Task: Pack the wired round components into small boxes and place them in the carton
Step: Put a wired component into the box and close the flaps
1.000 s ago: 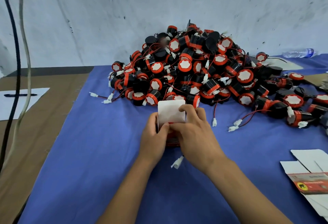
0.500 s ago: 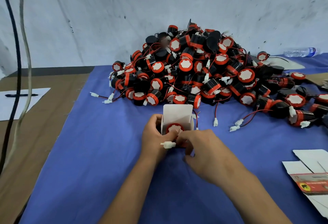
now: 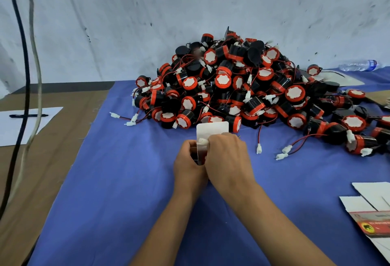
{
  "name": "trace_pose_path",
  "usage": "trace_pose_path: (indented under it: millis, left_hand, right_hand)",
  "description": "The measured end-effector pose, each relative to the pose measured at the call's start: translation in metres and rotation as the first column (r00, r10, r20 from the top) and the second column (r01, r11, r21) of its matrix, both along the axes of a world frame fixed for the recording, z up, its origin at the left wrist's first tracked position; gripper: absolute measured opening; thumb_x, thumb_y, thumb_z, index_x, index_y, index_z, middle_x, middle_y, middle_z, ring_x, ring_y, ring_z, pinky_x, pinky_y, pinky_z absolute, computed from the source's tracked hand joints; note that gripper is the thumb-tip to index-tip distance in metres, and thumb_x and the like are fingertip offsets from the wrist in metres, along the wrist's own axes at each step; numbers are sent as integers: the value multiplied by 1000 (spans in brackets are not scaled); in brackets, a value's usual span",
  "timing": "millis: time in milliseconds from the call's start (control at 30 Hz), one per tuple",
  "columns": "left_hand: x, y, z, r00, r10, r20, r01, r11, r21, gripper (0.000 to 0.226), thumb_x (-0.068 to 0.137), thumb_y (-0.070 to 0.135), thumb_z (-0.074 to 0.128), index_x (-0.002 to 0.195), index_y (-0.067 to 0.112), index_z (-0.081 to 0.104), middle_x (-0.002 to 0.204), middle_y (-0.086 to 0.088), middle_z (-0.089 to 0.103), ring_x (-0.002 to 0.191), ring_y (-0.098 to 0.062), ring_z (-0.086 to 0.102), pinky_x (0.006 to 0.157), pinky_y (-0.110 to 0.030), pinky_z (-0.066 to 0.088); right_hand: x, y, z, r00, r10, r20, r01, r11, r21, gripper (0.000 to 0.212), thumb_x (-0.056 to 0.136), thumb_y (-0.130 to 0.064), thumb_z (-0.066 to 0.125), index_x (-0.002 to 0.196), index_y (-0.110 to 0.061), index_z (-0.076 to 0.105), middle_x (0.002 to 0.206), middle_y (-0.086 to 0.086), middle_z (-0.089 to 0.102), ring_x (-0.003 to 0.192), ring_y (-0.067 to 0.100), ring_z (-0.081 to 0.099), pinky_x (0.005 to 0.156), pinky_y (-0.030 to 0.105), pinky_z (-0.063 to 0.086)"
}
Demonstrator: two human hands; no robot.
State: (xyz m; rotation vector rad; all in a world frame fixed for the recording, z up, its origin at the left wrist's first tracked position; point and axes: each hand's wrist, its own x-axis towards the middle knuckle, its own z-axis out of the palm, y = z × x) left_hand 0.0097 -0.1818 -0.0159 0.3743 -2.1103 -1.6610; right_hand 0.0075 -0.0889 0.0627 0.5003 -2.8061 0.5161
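Note:
A small white box (image 3: 212,130) stands on the blue cloth (image 3: 118,181) in front of me with its top flap raised. My left hand (image 3: 190,168) grips the box's left side. My right hand (image 3: 228,160) covers the box's mouth, its fingers curled over a white connector (image 3: 203,141) at the opening. A red and black round component inside the box is mostly hidden by both hands. Behind the box lies a big pile of red and black wired round components (image 3: 242,88). No carton is in view.
Flat unfolded box blanks (image 3: 371,208) lie at the right edge. Loose white connectors on red wires (image 3: 285,152) trail from the pile. A sheet of paper with a pen (image 3: 27,122) sits on the brown board at left. Two cables (image 3: 27,76) hang at far left. A water bottle (image 3: 358,65) lies at back right.
The connector, held in front of the box half a second ago, has been carried up to the box's mouth by my right hand, which now covers the component.

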Motion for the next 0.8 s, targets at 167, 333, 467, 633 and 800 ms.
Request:
trace_pose_path:
  millis: [167, 333, 467, 633, 800]
  left_hand:
    - [0, 0, -4, 1000, -10, 8, 9, 1000, 19, 31, 84, 17, 83, 107, 26, 64, 96, 9, 75, 86, -5, 71, 71, -26, 61]
    - [-2, -1, -3, 999, 2, 36, 0, 998, -62, 21, 90, 16, 75, 108, 20, 65, 91, 10, 71, 79, -4, 65, 63, -14, 52]
    - [-2, -1, -1, 999, -2, 47, 4, 999, -35, 13, 94, 10, 69, 103, 17, 64, 88, 9, 69, 75, -6, 63, 56, -10, 47]
    - [2, -3, 2, 999, -36, 40, 37, 999, -33, 18, 88, 17, 76, 99, 21, 63, 88, 9, 72, 76, 1, 64, 63, -18, 52]
    - [8, -2, 14, 991, -122, 47, 114, 982, 148, 25, 77, 20, 63, 100, 17, 71, 90, -7, 76, 87, -32, 70, 77, -52, 59]
  right_hand:
    - [6, 5, -8, 999, -6, -36, 5, 1000, -20, 21, 97, -5, 50, 98, -13, 68, 97, 6, 50, 96, 23, 53, 78, 29, 41]
    - [7, -3, -6, 996, -84, -1, 84, 996, 4, 16, 97, -5, 50, 90, -19, 53, 102, 5, 65, 76, 20, 45, 66, 29, 34]
    - [10, -8, -10, 998, -53, -47, 55, 998, 34, 20, 98, -5, 49, 106, -17, 63, 106, 3, 65, 95, 21, 60, 70, 29, 38]
    - [3, 2, -12, 999, 54, 11, -54, 998, 27, 23, 96, -2, 47, 81, -20, 45, 102, 3, 62, 80, 16, 37, 68, 24, 29]
    - [-9, 10, -22, 991, 76, 112, -72, 997, -39, 25, 93, -4, 48, 105, -17, 66, 110, 0, 61, 94, 18, 52, 71, 24, 43]
